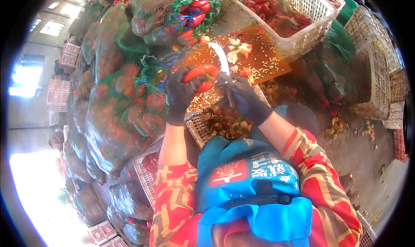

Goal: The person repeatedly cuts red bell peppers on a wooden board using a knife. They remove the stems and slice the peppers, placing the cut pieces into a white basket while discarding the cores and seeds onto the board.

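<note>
My left hand (179,94), in a black glove, grips a red pepper (207,71) above the work board. The gloved fingers wrap around the pepper and hide part of it. My right hand (244,96), gloved too, is closed around the dark handle (230,99) of a curved knife (221,55). Its pale blade points away from me and bends to the left, just beside the pepper. Beneath both hands lies an orange-brown board (271,65), strewn with pale seeds. Cut pepper cores (240,50) rest on it beyond my right hand.
Bulging mesh sacks of peppers (126,117) crowd the left side. A white plastic crate (291,42) with red peppers stands at the far right of the board. Below the board, a crate (197,130) holds trimmings. Stacked crates (373,75) stand at right.
</note>
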`<state>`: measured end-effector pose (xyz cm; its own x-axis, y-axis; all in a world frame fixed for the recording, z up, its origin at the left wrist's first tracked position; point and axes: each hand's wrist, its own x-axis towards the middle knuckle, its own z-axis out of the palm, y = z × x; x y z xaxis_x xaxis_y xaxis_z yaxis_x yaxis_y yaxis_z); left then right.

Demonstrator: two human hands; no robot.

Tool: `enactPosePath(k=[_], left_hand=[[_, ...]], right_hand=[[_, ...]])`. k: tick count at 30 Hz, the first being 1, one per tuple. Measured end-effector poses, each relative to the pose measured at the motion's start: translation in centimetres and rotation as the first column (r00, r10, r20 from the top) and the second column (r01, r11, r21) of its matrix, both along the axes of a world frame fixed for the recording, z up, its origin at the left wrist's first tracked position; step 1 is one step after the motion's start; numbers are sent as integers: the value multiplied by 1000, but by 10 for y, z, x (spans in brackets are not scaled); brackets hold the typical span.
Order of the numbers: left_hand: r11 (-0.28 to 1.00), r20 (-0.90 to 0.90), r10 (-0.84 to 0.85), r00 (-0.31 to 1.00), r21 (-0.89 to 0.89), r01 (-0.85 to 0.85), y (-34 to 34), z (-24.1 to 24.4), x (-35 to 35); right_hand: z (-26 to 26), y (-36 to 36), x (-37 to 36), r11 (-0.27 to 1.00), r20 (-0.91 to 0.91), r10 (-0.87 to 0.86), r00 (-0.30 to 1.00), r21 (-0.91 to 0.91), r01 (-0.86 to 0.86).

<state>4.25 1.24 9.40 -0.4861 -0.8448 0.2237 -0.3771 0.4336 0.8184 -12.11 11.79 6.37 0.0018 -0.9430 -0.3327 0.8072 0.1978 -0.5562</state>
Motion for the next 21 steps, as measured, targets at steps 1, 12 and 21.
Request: enactPosePath(k=[1, 12, 21], left_hand=[[986, 43, -34, 998, -159, 41, 8, 4, -4], [991, -555, -106, 825, -122, 46, 53, 28, -25], [751, -774, 443, 453, 596, 284, 38, -22, -5]], right_hand=[[-5, 0, -1, 1000, 64, 24, 998, 1, -24], [4, 14, 3, 968, 60, 74, 995, -244, -58], [2, 14, 29, 969, -40, 177, 983, -170, -181]])
